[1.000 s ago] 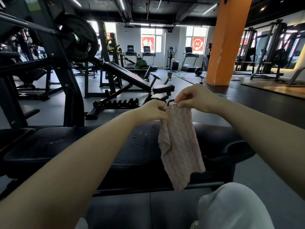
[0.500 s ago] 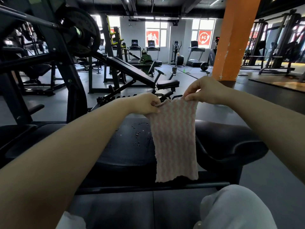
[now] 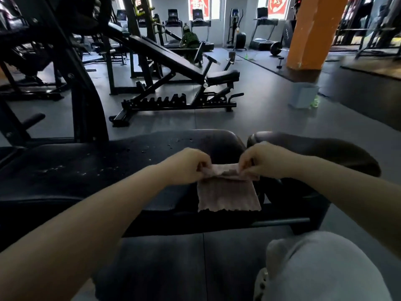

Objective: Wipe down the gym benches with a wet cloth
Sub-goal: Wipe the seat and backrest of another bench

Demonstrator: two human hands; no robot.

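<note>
**Cloth held ready over bench; wiping not visibly begun**

The pink-and-white wavy-patterned cloth (image 3: pixel 229 193) is held by its top edge, pinched at the one corner by the left hand (image 3: pixel 186 165) and at the other by the right hand (image 3: pixel 263 160). Its top edge appears folded over; the rest hangs flat down the near side of the black padded flat bench (image 3: pixel 91 170), the desk here, at about 6 o'clock of the pad's right end.

Progress, as judged: early. Water droplets (image 3: pixel 178 142) are seen beaded on the pad from 10 to 12 o'clock of the hands, and no wiped streak can be made out. The whole pad is taken as still to be wiped, likewise the separate black seat pad (image 3: pixel 325 148) at 2 o'clock.

Surroundings: a black adjustable incline bench (image 3: pixel 173 59) stands at 12 o'clock, well apart, presumably also left to do. A light-blue bucket (image 3: pixel 302 94) sits on the floor at 1 o'clock, an orange pillar (image 3: pixel 312 33) behind it. A black rack upright (image 3: pixel 86 105) rises at 10 o'clock behind the pad.

Obstructions: none on the pad itself. A knee in grey fabric (image 3: pixel 325 268) is close at 5 o'clock.
</note>
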